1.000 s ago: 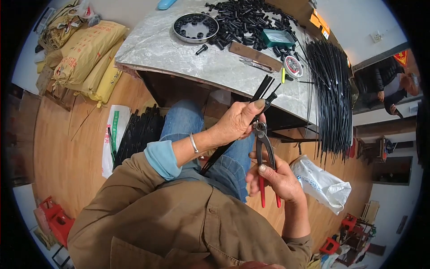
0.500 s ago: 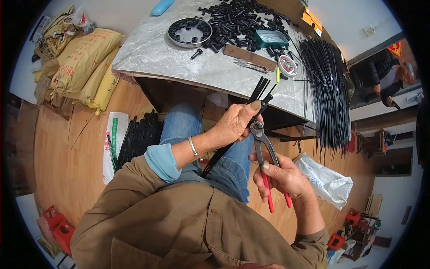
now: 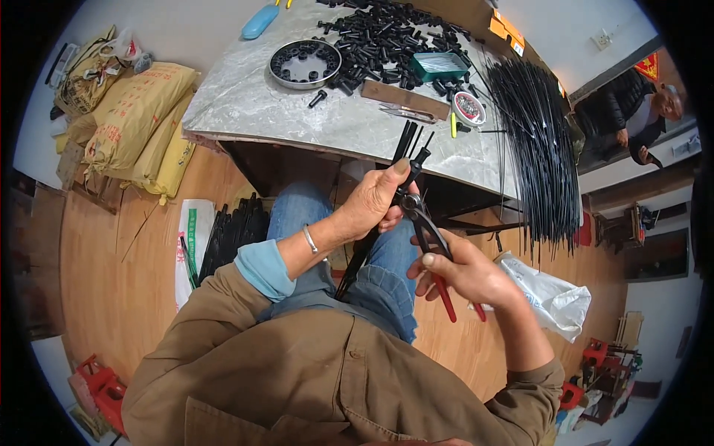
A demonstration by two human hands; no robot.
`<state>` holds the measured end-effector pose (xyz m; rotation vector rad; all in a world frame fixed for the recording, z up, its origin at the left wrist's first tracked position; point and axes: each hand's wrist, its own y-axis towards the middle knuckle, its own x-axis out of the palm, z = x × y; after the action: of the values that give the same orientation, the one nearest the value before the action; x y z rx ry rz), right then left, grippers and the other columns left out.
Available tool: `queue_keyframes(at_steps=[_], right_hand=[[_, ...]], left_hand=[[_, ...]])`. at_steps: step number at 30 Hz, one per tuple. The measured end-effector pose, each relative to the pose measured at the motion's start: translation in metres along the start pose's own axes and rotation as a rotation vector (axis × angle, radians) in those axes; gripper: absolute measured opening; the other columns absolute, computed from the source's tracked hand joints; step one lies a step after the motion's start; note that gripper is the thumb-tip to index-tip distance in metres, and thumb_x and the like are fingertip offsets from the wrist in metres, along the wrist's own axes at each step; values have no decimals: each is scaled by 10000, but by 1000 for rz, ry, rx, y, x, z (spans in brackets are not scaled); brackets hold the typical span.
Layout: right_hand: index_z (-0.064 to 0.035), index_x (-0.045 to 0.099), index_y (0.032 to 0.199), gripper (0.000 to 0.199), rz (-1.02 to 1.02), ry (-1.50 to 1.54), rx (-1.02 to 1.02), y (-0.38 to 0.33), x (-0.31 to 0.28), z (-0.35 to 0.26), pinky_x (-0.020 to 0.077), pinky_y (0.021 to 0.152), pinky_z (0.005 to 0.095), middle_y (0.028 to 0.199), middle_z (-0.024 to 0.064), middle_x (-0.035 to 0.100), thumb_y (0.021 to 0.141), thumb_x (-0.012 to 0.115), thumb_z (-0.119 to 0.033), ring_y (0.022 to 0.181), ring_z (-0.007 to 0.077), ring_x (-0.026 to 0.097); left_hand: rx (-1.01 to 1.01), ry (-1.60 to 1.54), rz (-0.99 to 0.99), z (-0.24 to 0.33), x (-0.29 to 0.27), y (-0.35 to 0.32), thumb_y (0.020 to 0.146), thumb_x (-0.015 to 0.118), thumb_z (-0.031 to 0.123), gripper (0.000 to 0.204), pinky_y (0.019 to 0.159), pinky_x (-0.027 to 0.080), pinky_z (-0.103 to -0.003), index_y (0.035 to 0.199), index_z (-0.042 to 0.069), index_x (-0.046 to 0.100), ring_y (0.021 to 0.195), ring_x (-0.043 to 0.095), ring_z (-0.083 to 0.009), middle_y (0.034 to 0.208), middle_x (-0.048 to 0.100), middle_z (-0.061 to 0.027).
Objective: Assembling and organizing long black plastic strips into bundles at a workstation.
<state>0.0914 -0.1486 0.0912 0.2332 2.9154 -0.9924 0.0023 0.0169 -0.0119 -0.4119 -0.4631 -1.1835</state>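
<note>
My left hand [image 3: 372, 204] grips a bundle of thin black rods [image 3: 387, 193] that stands slanted over my lap, its tips fanning out near the table edge. My right hand [image 3: 465, 271] holds red-handled pliers [image 3: 428, 238], whose jaws sit right beside my left thumb, against the rods. Both hands are in front of my blue-jeaned knees, just below the grey table [image 3: 245, 111].
On the table lie a heap of small black cylinders [image 3: 379, 37], a round metal tray [image 3: 303, 63], a green box [image 3: 439, 65], a small round tin [image 3: 468, 108] and many long black rods [image 3: 535, 141]. Yellow sacks [image 3: 137, 123] lean at left. A white plastic bag [image 3: 550, 297] lies on the floor. Another person [image 3: 632, 111] sits at far right.
The rods and pliers stay together in my hands. The view has shifted slightly, so the table sits a little further left and higher.
</note>
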Motion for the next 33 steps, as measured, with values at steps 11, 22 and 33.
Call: queue_keyframes(at_steps=[11, 22, 33], right_hand=[[-17, 450, 1174, 250, -74, 28, 157, -7, -16, -16, 397, 411, 248, 671, 8, 464, 969, 492, -153, 467, 88, 442], [-32, 475, 1066, 269, 329, -698, -162, 61, -28, 19, 418, 492, 359, 734, 119, 579, 917, 566, -237, 577, 263, 557], [-27, 519, 964, 389, 848, -1242, -434, 176, -65, -4, 517, 654, 455, 854, 181, 615, 826, 609, -379, 763, 366, 643]], left_hand=[[3, 35, 1, 3, 5, 2, 910, 383, 644, 663, 360, 293, -219, 850, 9, 565, 385, 369, -64, 480, 368, 31], [181, 221, 324, -10, -3, 17, 923, 452, 575, 549, 375, 309, -221, 882, 39, 562, 411, 385, -61, 516, 406, 32], [209, 127, 374, 14, -12, 29, 834, 715, 335, 335, 361, 317, -212, 741, 107, 488, 409, 422, -55, 554, 442, 36]])
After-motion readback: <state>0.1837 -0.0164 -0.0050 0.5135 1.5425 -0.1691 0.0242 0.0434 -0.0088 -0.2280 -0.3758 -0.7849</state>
